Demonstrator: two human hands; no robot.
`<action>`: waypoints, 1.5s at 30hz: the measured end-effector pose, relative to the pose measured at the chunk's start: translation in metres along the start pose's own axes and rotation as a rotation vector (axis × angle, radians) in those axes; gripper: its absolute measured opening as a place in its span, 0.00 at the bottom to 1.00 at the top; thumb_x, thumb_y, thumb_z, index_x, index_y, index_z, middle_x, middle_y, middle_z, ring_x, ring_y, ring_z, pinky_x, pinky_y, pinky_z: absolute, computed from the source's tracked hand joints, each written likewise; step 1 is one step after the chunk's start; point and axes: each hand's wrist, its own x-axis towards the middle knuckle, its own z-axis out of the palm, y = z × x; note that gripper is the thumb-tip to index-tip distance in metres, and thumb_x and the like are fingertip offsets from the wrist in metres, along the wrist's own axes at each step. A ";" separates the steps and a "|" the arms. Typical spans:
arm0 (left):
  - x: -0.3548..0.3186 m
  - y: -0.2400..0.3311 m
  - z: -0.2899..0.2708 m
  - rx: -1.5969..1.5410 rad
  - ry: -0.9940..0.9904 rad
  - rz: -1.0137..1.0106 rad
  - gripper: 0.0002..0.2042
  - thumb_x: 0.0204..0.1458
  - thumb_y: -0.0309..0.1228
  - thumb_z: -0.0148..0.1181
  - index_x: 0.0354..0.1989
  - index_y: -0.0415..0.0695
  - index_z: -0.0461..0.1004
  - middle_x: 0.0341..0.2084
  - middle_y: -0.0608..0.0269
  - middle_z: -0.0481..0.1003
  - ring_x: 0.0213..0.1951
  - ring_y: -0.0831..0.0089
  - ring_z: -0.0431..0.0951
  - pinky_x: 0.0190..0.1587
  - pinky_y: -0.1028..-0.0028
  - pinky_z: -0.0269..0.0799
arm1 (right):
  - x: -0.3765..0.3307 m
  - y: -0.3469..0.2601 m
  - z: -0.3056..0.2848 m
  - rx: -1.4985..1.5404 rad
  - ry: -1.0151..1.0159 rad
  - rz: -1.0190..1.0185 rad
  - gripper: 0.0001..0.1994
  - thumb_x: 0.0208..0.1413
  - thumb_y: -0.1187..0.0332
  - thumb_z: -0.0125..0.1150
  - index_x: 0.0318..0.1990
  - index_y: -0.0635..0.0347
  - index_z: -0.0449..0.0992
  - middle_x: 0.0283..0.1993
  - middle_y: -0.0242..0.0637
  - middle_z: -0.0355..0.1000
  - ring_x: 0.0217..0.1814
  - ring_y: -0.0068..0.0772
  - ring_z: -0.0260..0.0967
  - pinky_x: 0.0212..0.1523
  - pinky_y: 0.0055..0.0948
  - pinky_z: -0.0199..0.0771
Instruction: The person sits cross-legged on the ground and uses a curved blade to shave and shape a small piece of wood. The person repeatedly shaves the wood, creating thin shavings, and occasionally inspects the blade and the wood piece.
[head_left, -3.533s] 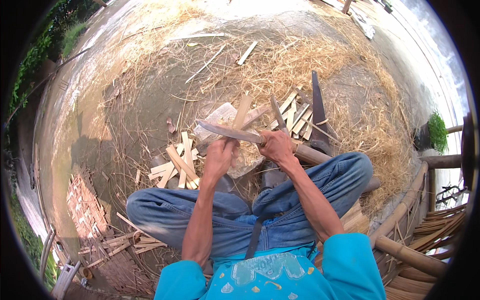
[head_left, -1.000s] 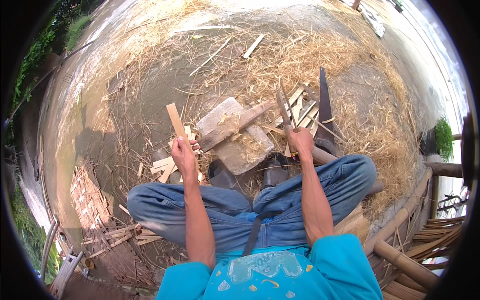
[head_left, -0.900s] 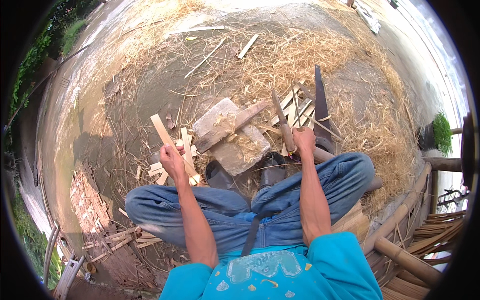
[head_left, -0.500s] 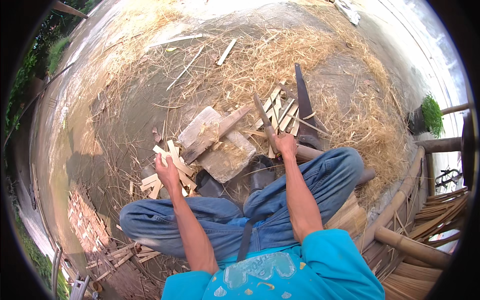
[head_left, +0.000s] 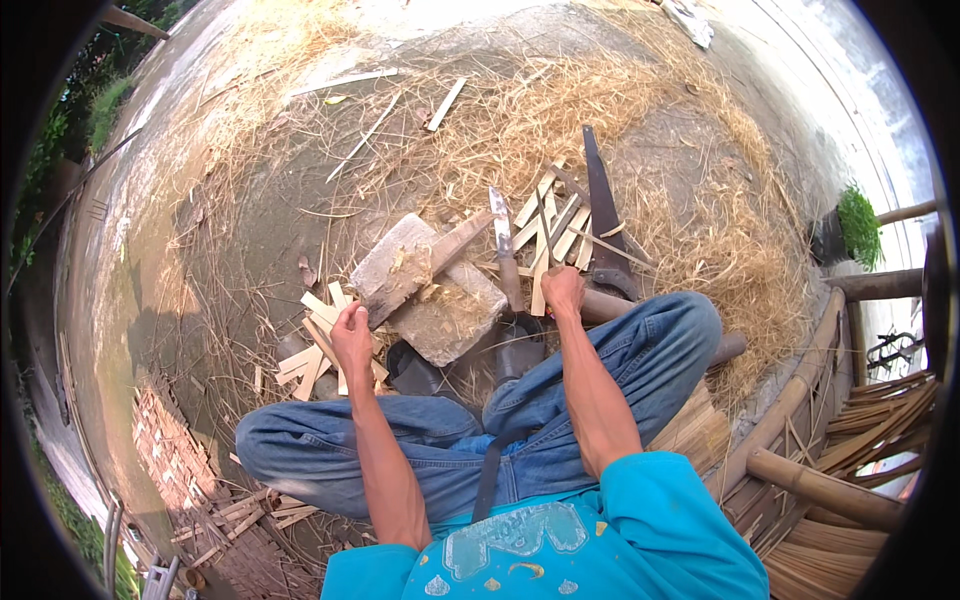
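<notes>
My left hand (head_left: 352,340) is beside the left pile of pale split strips (head_left: 318,322), near the lower end of a short wooden piece (head_left: 430,268). Its fingers look bent together; anything in them is too small to make out. The wooden piece lies across a rough stone block (head_left: 450,318). Right of the block is a knife (head_left: 505,245), its blade pointing away from me, with no hand on it. My right hand (head_left: 563,290) is closed at the near end of another heap of strips (head_left: 565,232); what it grips is hidden.
A handsaw (head_left: 604,215) lies right of the strip heap. Straw-like shavings (head_left: 690,255) cover much of the ground. A round pole (head_left: 732,347) shows beyond my right knee. Bamboo framework (head_left: 800,400) stands on the right. A woven mat (head_left: 175,435) lies at the left.
My right hand has let go of the knife, which now lies flat beside the block, and has shifted slightly left. My left hand has moved right, its fingers drawn closer together.
</notes>
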 end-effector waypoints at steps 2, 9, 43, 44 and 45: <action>0.001 -0.001 0.002 0.000 0.006 0.029 0.19 0.64 0.34 0.60 0.57 0.33 0.78 0.47 0.55 0.81 0.49 0.72 0.78 0.55 0.71 0.71 | -0.001 0.002 0.005 -0.050 -0.032 -0.029 0.16 0.55 0.61 0.61 0.44 0.62 0.86 0.44 0.60 0.81 0.51 0.61 0.79 0.55 0.50 0.79; -0.007 0.004 0.006 0.038 -0.002 0.029 0.17 0.64 0.34 0.59 0.53 0.32 0.80 0.41 0.57 0.83 0.44 0.74 0.79 0.49 0.72 0.73 | -0.011 0.006 0.024 -0.267 -0.048 -0.176 0.14 0.59 0.65 0.63 0.43 0.69 0.82 0.42 0.58 0.81 0.48 0.61 0.81 0.49 0.52 0.81; -0.044 0.079 0.011 -0.258 -0.272 0.158 0.16 0.66 0.38 0.63 0.52 0.37 0.76 0.43 0.60 0.80 0.47 0.69 0.83 0.45 0.71 0.84 | -0.162 -0.075 0.030 0.573 -0.524 -0.635 0.18 0.59 0.55 0.70 0.47 0.59 0.82 0.30 0.42 0.80 0.32 0.43 0.79 0.38 0.41 0.76; -0.044 0.081 0.011 -0.268 -0.267 0.133 0.13 0.69 0.35 0.57 0.53 0.39 0.72 0.40 0.62 0.76 0.50 0.67 0.83 0.49 0.68 0.82 | -0.160 -0.071 0.035 0.648 -0.517 -0.690 0.19 0.59 0.55 0.70 0.47 0.61 0.82 0.30 0.42 0.80 0.32 0.43 0.79 0.39 0.41 0.76; -0.040 0.076 0.009 -0.327 -0.237 0.123 0.13 0.70 0.34 0.54 0.54 0.39 0.70 0.40 0.63 0.75 0.51 0.67 0.82 0.52 0.66 0.81 | -0.155 -0.067 0.038 0.557 -0.443 -0.733 0.20 0.59 0.55 0.71 0.47 0.63 0.82 0.30 0.42 0.80 0.31 0.42 0.79 0.38 0.40 0.77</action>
